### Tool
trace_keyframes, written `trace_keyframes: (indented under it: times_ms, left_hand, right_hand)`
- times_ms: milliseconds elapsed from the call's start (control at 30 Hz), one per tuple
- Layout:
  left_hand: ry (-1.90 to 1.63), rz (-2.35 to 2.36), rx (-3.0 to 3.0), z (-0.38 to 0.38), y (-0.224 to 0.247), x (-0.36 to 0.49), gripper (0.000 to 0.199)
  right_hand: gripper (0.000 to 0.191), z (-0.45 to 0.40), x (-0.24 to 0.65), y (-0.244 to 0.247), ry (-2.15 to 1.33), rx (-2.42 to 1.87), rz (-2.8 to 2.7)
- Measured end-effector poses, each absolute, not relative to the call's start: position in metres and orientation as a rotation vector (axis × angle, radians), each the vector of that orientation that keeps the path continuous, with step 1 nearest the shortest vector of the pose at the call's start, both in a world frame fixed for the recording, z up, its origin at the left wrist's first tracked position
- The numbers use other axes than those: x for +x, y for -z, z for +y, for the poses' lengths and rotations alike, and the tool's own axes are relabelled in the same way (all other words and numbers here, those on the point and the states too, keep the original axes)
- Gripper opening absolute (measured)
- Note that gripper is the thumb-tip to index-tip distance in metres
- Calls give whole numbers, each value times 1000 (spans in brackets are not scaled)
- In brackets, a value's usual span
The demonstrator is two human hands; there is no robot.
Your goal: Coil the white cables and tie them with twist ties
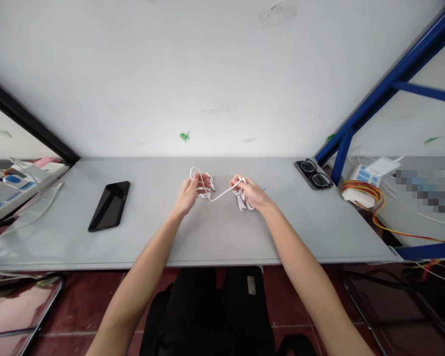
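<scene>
Forearms (141, 287) reach in from the bottom of the view, above a black bag (207, 316) and red floor tiles (85, 301) below the table (215, 237). Both hands are over the table's middle, apart but joined by a white cable (222, 194). The left hand (188, 195) has its fingers (202, 180) curled closed on a coiled part of the cable, with a loop rising above them and a small plug (212, 187) just beside them. The right hand (250, 194) has its fingers (237, 180) closed on the cable, and a second coil (242, 200) hangs below them; whether it touches the table, I cannot tell.

A black phone (109, 206) lies on the table's left side, and glasses (314, 174) sit near its back right corner. Past the table's left end is a power strip (18, 190). Past its right end are red and yellow wires (359, 193) and a blue metal frame (385, 89).
</scene>
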State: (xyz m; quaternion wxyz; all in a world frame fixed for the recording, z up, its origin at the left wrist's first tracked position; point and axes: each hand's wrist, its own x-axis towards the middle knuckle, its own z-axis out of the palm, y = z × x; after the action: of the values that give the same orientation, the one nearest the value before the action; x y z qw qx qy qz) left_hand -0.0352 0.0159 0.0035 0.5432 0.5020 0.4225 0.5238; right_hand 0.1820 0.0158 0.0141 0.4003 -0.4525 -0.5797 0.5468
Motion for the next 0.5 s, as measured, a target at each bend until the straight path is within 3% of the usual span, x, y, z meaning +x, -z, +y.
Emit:
trace_keyframes:
  times_ms: [300,500]
  left_hand:
    - [-1254,1051,1198,13,-7,-33,54]
    - [-1179,1189,1414,10,-4,-21,63]
  right_hand:
    - [19,18,174,-6,-1646,-838,-1331]
    - [46,19,164,-4,-1595,-815,-1157]
